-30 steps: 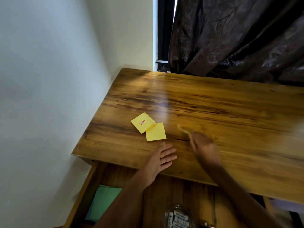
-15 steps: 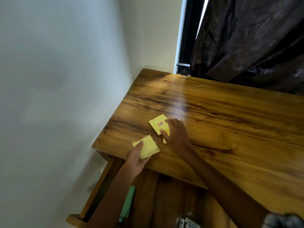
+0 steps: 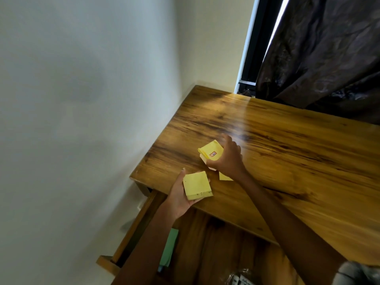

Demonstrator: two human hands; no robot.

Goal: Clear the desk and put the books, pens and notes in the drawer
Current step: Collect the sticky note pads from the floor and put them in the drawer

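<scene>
While flat on glossy wood, square yellow pads gripped by both hands.

The right hand covers much of the labelled yellow pad, and its wrist hides most of a loose yellow sheet on the bench — only a corner shows. The pad's small red label is too tiny to read. In the drawer, the left forearm hides part of a green book. A clear packet is cut off by the bottom edge — its print illegible.
</scene>
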